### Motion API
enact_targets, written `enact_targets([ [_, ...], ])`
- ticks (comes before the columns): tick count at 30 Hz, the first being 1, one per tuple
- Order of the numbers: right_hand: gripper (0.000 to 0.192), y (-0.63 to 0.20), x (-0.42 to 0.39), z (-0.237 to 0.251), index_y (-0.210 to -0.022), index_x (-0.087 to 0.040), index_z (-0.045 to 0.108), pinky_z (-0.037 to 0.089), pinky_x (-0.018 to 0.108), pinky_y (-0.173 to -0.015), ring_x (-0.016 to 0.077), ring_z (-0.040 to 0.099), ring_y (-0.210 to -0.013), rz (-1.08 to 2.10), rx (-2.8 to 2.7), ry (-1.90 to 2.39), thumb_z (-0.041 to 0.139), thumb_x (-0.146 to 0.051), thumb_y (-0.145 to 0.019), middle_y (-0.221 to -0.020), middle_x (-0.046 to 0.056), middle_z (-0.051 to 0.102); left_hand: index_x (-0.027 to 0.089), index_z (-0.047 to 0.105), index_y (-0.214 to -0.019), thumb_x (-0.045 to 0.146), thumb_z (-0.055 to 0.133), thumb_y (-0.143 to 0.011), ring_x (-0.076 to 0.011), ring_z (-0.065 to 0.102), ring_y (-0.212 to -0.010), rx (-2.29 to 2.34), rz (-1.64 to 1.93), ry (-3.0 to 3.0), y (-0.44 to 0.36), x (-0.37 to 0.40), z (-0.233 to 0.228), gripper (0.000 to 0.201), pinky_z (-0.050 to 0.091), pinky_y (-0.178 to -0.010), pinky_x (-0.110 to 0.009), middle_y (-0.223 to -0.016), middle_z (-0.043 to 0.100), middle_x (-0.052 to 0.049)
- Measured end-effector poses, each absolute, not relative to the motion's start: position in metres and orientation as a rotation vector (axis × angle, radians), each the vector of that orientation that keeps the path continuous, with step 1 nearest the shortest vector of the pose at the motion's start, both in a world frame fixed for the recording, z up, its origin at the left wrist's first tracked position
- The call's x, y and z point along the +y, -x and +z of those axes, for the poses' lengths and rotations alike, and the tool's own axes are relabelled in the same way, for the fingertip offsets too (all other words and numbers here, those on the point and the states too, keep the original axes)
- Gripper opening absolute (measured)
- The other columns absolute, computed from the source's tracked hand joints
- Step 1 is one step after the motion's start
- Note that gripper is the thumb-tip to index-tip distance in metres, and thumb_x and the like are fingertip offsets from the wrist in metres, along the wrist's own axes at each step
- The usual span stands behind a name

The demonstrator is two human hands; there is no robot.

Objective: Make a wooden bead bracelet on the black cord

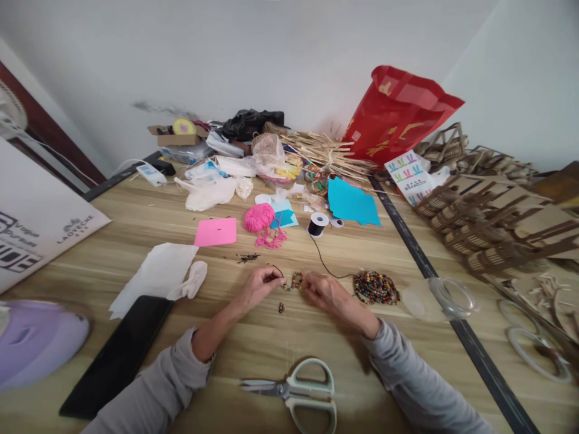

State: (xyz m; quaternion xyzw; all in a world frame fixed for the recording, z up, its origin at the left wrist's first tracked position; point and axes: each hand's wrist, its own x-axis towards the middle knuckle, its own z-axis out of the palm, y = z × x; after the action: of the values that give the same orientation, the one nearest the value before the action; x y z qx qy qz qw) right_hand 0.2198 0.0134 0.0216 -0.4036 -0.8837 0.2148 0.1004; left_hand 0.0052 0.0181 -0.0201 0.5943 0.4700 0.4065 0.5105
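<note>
A short string of multicoloured beads (297, 280) lies on the table between my two hands. My left hand (259, 287) pinches a thin black cord (277, 269) at the left end of the beads. My right hand (326, 290) is closed at the right end, its fingertips against the beads; what exactly they grip is hidden. A few loose beads (281, 307) lie just below. Right of my right hand is a coiled heap of beads (376, 287), and a black cord runs from there up to a spool (318, 224).
Scissors (312, 389) lie in front of me. A black phone-like slab (120, 355) and white paper (151, 277) are at left. Pink yarn (259, 217), pink paper (216, 232) and blue sheets (353, 202) lie farther back. A clear round lid (452, 298) and cardboard baskets (479, 232) stand right.
</note>
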Motion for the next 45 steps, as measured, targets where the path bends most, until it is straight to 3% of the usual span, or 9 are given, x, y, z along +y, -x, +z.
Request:
enact_targets([
  [4,0.01,-0.223,0.02,0.014,-0.082,-0.016,0.055,0.031,0.019,-0.053,0.0083,0.044,-0.052,0.802,-2.429,1.205,0.047,-0.01,-0.083,-0.061,-0.005,0.053,0.014,0.066,-0.063,0.026,0.069,-0.067,-0.0162,0.061,-0.068,1.064,1.036,-1.355,-0.005,0.018,-0.023,0.013,0.047,-0.068,-0.027,-0.072,0.07,-0.005],
  [11,0.018,-0.227,0.023,0.0,-0.082,-0.016,0.058,0.034,0.021,-0.063,0.0111,0.053,-0.068,0.577,-2.552,1.245,0.047,-0.002,-0.079,-0.076,0.001,0.059,0.015,0.066,-0.064,0.028,0.07,-0.068,-0.0169,0.062,-0.07,1.088,1.048,-1.316,-0.006,0.017,-0.02,0.014,0.049,-0.068,-0.027,-0.072,0.07,-0.005],
  [18,0.015,-0.232,0.025,-0.003,-0.079,-0.017,0.056,0.03,0.022,-0.058,0.0105,0.051,-0.064,0.396,-2.648,1.284,0.048,-0.005,-0.083,-0.078,0.001,0.056,0.016,0.063,-0.064,0.031,0.069,-0.067,-0.0144,0.058,-0.061,1.197,1.106,-1.264,-0.004,0.018,-0.017,0.017,0.043,-0.057,-0.024,-0.065,0.067,-0.003],
  [27,0.017,-0.23,0.031,0.0,-0.076,-0.015,0.06,0.036,0.021,-0.06,0.0113,0.052,-0.065,0.601,-2.447,1.116,0.049,-0.002,-0.077,-0.073,0.002,0.058,0.016,0.062,-0.064,0.03,0.068,-0.066,-0.0149,0.059,-0.064,1.339,1.376,-1.135,-0.001,0.02,-0.015,0.016,0.044,-0.062,-0.024,-0.064,0.067,-0.001],
  [33,0.01,-0.234,0.04,0.002,-0.076,-0.014,0.064,0.038,0.021,-0.057,0.0107,0.051,-0.06,0.706,-2.222,1.194,0.054,-0.013,-0.078,-0.071,0.002,0.062,0.016,0.06,-0.068,0.031,0.068,-0.067,-0.0143,0.058,-0.065,1.385,1.525,-1.012,0.002,0.022,-0.016,0.017,0.044,-0.064,-0.024,-0.064,0.064,-0.001],
  [41,0.015,-0.237,0.045,0.003,-0.078,-0.013,0.067,0.041,0.022,-0.059,0.0125,0.054,-0.062,0.869,-2.082,1.263,0.055,-0.023,-0.078,-0.073,0.004,0.066,0.016,0.058,-0.063,0.031,0.069,-0.065,-0.0124,0.054,-0.06,1.376,1.57,-1.002,0.003,0.023,-0.014,0.019,0.042,-0.061,-0.023,-0.059,0.059,0.002],
  [45,0.018,-0.237,0.045,0.005,-0.076,-0.012,0.068,0.038,0.021,-0.055,0.0108,0.049,-0.058,0.904,-2.039,1.261,0.056,-0.025,-0.077,-0.07,0.003,0.064,0.015,0.059,-0.066,0.034,0.07,-0.065,-0.0138,0.058,-0.061,1.347,1.547,-0.945,0.002,0.023,-0.014,0.022,0.045,-0.064,-0.025,-0.061,0.063,0.0],
])
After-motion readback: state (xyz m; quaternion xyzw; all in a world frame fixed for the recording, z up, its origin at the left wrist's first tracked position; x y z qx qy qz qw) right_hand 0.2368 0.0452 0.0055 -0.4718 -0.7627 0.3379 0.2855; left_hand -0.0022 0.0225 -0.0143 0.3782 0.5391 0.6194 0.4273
